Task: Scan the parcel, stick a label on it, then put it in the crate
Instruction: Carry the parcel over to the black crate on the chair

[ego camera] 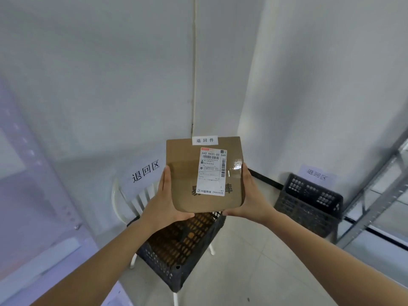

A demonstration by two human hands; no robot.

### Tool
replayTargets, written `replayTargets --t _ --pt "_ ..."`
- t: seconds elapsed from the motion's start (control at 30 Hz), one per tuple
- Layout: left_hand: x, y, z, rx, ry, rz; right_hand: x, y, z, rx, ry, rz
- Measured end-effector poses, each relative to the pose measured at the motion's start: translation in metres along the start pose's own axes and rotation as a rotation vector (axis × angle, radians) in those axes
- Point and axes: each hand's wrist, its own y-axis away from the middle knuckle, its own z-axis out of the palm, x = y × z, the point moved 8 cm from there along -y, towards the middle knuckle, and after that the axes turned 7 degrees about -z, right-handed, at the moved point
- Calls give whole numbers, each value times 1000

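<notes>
A brown cardboard parcel (pixel 187 180) is held up in mid-air at the centre of the view. A white shipping label with barcodes (pixel 212 172) covers its top face, and a small white label with three characters (pixel 204 140) is stuck at its far edge. My left hand (pixel 164 202) grips the parcel's left side and near corner. My right hand (pixel 250 197) grips its right side. Directly below the parcel stands a black perforated crate (pixel 178 246) resting on a white chair.
The white chair (pixel 130 199) sits in a corner of white walls, with a paper sign (pixel 145 172) on the wall behind it. A second black crate (pixel 309 204) stands on the floor to the right, under another sign. Metal shelving (pixel 379 199) runs along the right edge.
</notes>
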Motion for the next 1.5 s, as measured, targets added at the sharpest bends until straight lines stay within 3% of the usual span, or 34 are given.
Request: replayTargets --t 0.4,0.63,0.77,1.13,1.5 --pt "-74 -85 12 71 65 -275 61 -138 43 -229 -66 -101" --pt "-106 -100 42 156 90 -399 110 -194 92 -462 -94 -150" --pt "-121 -97 77 194 141 -565 146 -214 117 -637 -118 -162" --pt "-158 -60 181 210 190 -926 237 -199 189 -960 -37 -138" --pt "-238 -58 259 84 146 -1032 325 -170 283 -1076 140 -90"
